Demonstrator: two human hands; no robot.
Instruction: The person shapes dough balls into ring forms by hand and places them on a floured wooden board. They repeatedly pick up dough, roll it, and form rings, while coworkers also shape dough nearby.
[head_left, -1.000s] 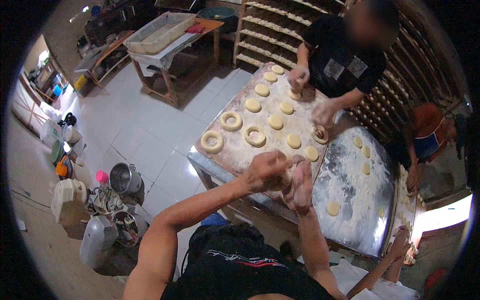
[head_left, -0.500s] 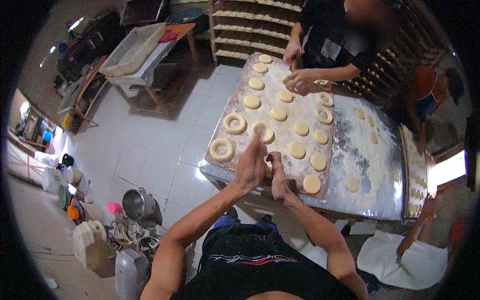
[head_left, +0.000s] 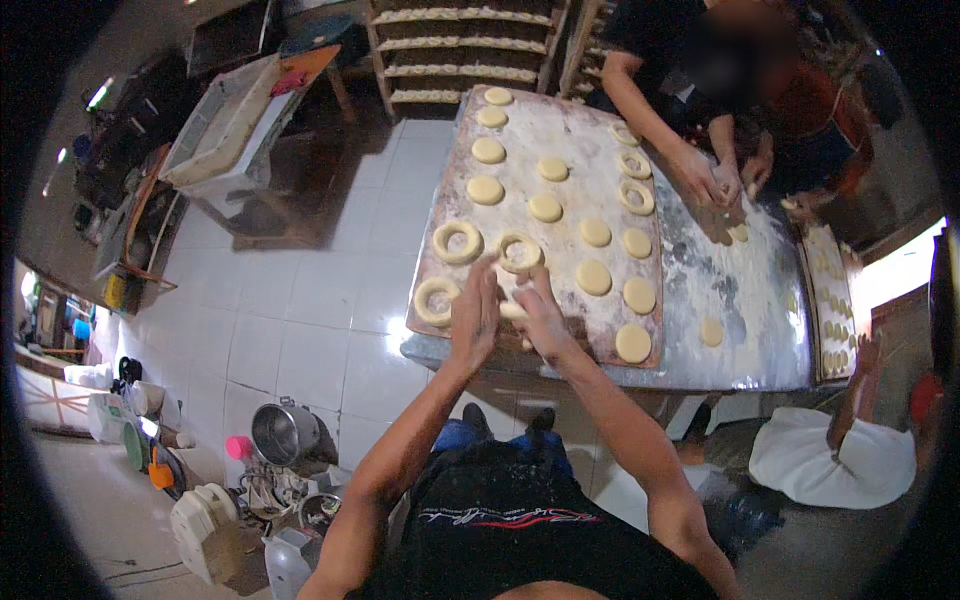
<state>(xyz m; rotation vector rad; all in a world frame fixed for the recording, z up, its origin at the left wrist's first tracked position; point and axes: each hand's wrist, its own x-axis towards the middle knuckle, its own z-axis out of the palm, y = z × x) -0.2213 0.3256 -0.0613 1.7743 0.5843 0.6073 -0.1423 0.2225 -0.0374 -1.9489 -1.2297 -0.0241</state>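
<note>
My left hand point(head_left: 475, 315) is above the near left part of a floured wooden board point(head_left: 575, 135), its fingers stretched out together. Beside it, my right hand point(head_left: 543, 318) has its fingers extended and slightly blurred. A pale piece of dough point(head_left: 513, 311) shows between the hands, partly hidden by my right hand; I cannot tell whether the hand grips it. Close by lie three dough rings: one point(head_left: 458, 242) beyond my left hand, one point(head_left: 437, 302) left of it, and one point(head_left: 519, 252) past my fingertips. Flat round dough discs point(head_left: 593, 277) cover other parts of the board.
A floured metal table point(head_left: 735, 345) bears the board. At its far right side, a co-worker's hands point(head_left: 722, 185) handle dough. Another person in a white shirt point(head_left: 830, 455) is at the right. Racks of dough point(head_left: 465, 45) stand behind. A metal pot point(head_left: 285, 432) sits on the floor.
My hands have moved apart, the left one shifting left, uncovering dough between them. The co-worker's hands have moved from the board to the metal table. The whole view has shifted slightly.
</note>
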